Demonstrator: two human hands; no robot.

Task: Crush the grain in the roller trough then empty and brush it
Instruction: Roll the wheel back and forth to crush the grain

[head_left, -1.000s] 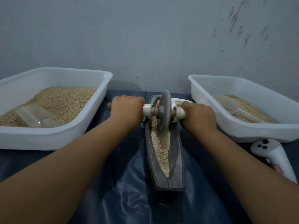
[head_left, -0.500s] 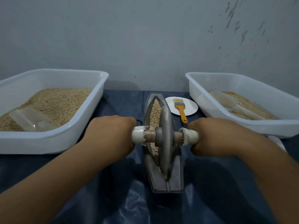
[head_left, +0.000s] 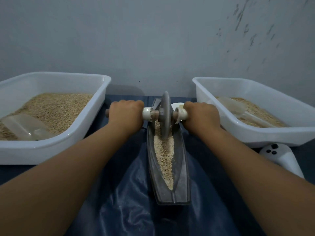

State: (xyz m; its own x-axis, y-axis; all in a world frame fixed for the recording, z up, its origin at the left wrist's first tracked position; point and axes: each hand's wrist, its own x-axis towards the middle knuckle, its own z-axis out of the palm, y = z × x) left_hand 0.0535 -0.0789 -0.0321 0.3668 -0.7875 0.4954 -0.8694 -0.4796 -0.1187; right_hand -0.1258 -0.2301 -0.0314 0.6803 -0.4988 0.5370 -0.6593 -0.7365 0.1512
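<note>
Head: fingers round roller handle

A makeshift work station rather than a proper kitchen or workshop — a bare, grey-blue painted wall with dark scuff marks at the upper right stands right behind the table. The surface is draped in a shiny dark blue plastic sheet. Two big white plastic tubs, each holding tan grain with a clear plastic scoop lying in it, flank a long grey boat-shaped grinding trough. A white handheld controller with black buttons lies beside the right tub — it looks like a recording setup.
</note>
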